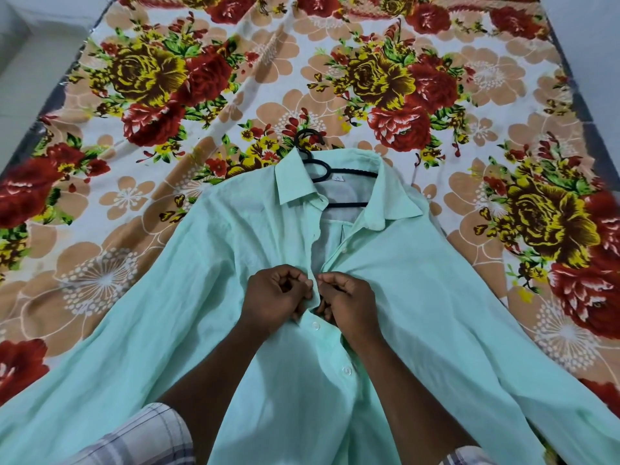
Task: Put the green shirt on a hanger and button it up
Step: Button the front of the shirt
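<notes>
Checked sleeves (141, 434) at the lower edge lead up bare forearms to both hands, which meet at mid-chest of the green shirt (208, 297). Beneath everything, a floral bedsheet (151, 95) spreads well beyond the fingers on all sides. On it the green shirt lies flat, front up, sleeves spread outward to either side of the hands, collar on the far side of the fingertips. Its placket is closed on the near side of the fingers and gapes open on the far side up to the collar. Inside the open collar, a black hanger (339, 172) shows its bars, the hook resting on the sheet beyond. Left hand (278, 300): fingers curled tight, pinching the placket edge. Right hand (349, 307): fingers likewise curled, gripping the opposite edge, fingertips touching those of the left. Two white buttons sit fastened just nearer than the fingers: upper button (315, 326), lower button (346, 370).
</notes>
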